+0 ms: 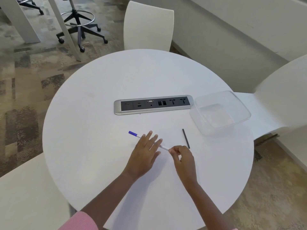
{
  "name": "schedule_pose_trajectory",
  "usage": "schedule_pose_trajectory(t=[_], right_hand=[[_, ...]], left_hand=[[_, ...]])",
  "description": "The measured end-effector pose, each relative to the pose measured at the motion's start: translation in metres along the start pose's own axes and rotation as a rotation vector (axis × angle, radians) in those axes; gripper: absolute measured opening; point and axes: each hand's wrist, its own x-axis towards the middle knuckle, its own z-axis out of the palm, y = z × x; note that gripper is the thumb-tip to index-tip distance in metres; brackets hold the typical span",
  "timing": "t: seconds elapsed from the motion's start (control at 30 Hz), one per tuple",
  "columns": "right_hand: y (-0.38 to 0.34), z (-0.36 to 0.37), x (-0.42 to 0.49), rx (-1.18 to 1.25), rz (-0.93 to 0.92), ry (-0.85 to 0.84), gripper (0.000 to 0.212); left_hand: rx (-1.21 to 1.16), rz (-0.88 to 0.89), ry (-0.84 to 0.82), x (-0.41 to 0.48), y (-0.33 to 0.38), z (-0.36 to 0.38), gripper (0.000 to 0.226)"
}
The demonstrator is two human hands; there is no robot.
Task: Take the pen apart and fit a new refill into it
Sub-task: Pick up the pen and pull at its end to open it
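A white pen (136, 135) with a blue cap lies slantwise on the round white table (99, 97), cap end pointing far left. My left hand (146, 151) lies flat over the pen's middle with straight fingers, hiding that stretch of the barrel. My right hand (181, 156) pinches the pen's near right end between thumb and fingertips. A thin black refill (186, 138) lies loose on the table just beyond my right hand, apart from both hands.
A silver and black socket strip (153, 104) is set into the table's middle. A clear plastic tub (221, 112) stands at the right edge. White chairs (147, 25) stand around the table, and a wheeled stool (79, 25) stands at the far left.
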Motion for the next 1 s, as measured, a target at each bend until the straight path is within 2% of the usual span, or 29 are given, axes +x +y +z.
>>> schedule_pose_trajectory(t=[0.17,0.27,0.33,0.47,0.57,0.67,0.8,1.0], right_hand=[[-0.012,-0.005,-0.003,0.076,-0.025,-0.041,0.007],[-0.014,-0.012,-0.001,0.004,-0.114,-0.079,0.014],[-0.012,-0.017,0.002,-0.125,-0.227,-0.076,0.022],[-0.001,-0.025,0.013,-0.505,-0.585,0.037,0.018],[0.003,-0.034,0.022,-0.607,-0.765,0.086,0.016],[0.004,-0.042,0.031,-0.639,-0.863,0.073,0.018],[0.004,-0.048,0.036,-0.586,-0.844,-0.014,0.026],[-0.005,-0.053,0.035,-0.282,-0.537,-0.214,0.033]], left_hand=[[-0.069,0.044,0.092,0.004,0.006,-0.007,0.026],[-0.086,0.04,0.092,0.008,0.007,-0.013,0.013],[-0.114,0.03,0.078,0.009,0.007,-0.014,0.012],[-0.141,0.002,0.044,0.013,0.01,-0.016,0.019],[-0.153,-0.018,0.042,0.017,0.017,-0.02,0.026],[-0.159,-0.04,0.059,0.021,0.022,-0.023,0.027],[-0.135,-0.06,0.104,0.026,0.03,-0.024,0.024],[-0.073,-0.019,0.194,0.03,0.037,-0.022,0.013]])
